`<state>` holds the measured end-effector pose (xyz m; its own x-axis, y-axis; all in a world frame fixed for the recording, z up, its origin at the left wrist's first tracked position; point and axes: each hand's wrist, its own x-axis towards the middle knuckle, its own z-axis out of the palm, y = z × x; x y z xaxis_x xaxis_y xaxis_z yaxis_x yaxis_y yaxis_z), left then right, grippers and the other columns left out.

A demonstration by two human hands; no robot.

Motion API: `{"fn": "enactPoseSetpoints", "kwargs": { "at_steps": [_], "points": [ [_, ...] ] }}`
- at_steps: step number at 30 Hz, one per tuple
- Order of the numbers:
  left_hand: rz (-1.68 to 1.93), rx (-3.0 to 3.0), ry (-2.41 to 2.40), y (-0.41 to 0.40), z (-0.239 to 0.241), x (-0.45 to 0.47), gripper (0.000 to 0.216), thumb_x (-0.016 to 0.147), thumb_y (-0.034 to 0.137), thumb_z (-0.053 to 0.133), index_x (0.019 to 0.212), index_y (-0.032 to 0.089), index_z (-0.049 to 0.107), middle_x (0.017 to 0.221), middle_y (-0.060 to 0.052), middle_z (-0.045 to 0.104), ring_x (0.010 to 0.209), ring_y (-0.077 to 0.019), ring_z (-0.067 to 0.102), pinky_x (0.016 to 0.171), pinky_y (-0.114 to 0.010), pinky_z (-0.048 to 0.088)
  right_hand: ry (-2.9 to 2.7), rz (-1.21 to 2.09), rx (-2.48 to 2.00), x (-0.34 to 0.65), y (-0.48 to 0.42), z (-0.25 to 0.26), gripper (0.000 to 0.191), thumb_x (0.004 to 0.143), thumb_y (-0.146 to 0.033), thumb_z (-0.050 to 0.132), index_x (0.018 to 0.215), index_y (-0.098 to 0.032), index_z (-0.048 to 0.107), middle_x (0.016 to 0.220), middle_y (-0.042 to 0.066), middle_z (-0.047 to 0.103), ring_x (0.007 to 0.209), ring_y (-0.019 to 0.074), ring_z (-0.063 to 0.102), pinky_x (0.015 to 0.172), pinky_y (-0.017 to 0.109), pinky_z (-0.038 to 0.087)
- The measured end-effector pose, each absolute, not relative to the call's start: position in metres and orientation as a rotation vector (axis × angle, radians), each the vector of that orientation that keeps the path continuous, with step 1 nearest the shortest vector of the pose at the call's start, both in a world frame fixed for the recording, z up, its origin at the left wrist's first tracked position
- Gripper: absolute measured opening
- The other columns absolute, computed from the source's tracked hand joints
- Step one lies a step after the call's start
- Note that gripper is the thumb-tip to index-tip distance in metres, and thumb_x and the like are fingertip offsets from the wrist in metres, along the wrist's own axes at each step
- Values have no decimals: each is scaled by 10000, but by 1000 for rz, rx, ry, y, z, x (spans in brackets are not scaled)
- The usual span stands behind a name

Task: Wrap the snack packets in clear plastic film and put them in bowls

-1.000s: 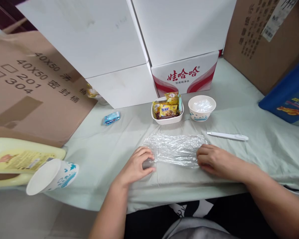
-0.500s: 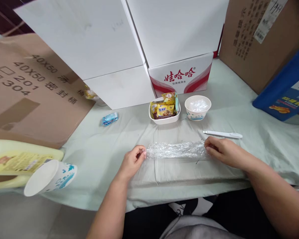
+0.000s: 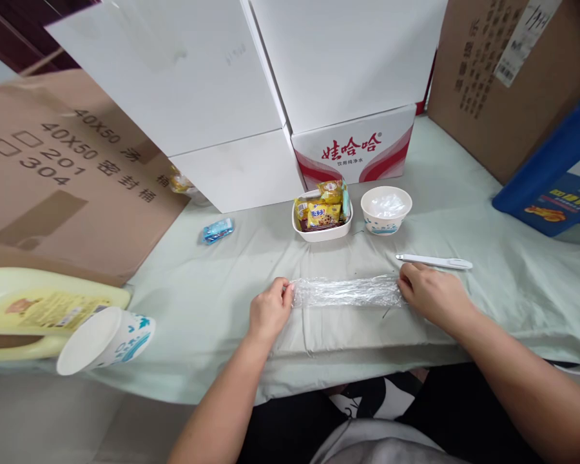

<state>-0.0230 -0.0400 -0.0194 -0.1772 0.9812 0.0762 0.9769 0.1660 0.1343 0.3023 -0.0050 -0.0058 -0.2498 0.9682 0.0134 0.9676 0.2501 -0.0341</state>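
Right hand (image 3: 430,290) hides an end of the film (image 3: 345,292)

Its fingertips are partly hidden. Left of the left hand (image 3: 270,308), the frame's edge crops the yellow jug (image 3: 53,290). Right of the right hand, the blue container (image 3: 536,193) is cropped too; a label (image 3: 526,42) beyond has unreadably small print.

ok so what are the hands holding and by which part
A strip of clear plastic film: left hand at one end, right hand at the other.

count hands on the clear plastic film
2: the left hand pinches the clear plastic film at its left end, the right hand at its right end; no others show.
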Motion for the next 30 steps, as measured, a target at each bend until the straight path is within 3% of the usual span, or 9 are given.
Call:
{"fn": "enactPoseSetpoints", "kwargs": {
  "at_steps": [8,11,14,17,20,24,27,30],
  "points": [
    [77,1955,2479,-37,-17,-12,231,952,352,450,897,210,624,708,-30,687,686,-227,660,582,-289,333,-2434,94,-1948,305,-4,-5,199,951,-293,433,922,-180,594,888,65,699,733,211,659,513,298,239],
    [354,1985,2490,-38,-21,-17,204,900,378,538,943,197,623,718,-23,664,689,-219,651,590,-287,389,-2381,90,-1866,309,-4,-5,205,938,-318,470,1001,-177,605,972,74,679,787,219,655,551,300,330],
    [857,2193,2434,-44,-25,-22,214,892,322,535,1005,158,612,835,-64,658,753,-206,647,646,-297,463,-2358,53,-1737,314,-3,-7,282,922,-343,498,1108,-159,605,1055,106,650,884,247,641,653,316,420],
    [1046,2523,2034,-49,-25,-18,182,925,240,480,1002,157,623,887,-74,657,827,-188,642,743,-296,510,-2429,88,-1612,318,-2,-6,195,881,-293,527,982,-165,635,994,115,639,900,258,618,743,343,456],
    [692,2707,1664,-52,-20,-7,236,947,233,481,1122,184,632,1029,-78,666,962,-200,617,855,-324,518,-2491,241,-1468,319,-3,1,123,858,-211,495,791,-190,596,875,91,622,859,240,601,764,350,459],
    [167,2651,1778,-57,-9,9,412,925,344,560,1325,244,554,1339,-111,560,1161,-302,533,941,-475,482,-2371,682,-1300,321,-15,16,92,847,-187,486,772,-201,536,894,66,637,789,184,608,695,302,467],
    [-9,2625,1713,-64,-4,23,590,894,445,598,1435,271,438,1503,-123,411,1344,-366,389,1050,-565,378,-2265,1098,-1005,324,-28,31,45,830,-174,541,867,-191,558,1088,95,651,798,146,629,686,268,492],
    [-50,2701,1372,-68,-6,40,696,864,561,591,1474,315,365,1564,-99,325,1447,-393,215,1107,-634,257,-2196,1582,-607,327,-36,45,198,860,-215,568,1054,-182,586,1186,119,639,692,100,638,642,252,518]
  ]
}}
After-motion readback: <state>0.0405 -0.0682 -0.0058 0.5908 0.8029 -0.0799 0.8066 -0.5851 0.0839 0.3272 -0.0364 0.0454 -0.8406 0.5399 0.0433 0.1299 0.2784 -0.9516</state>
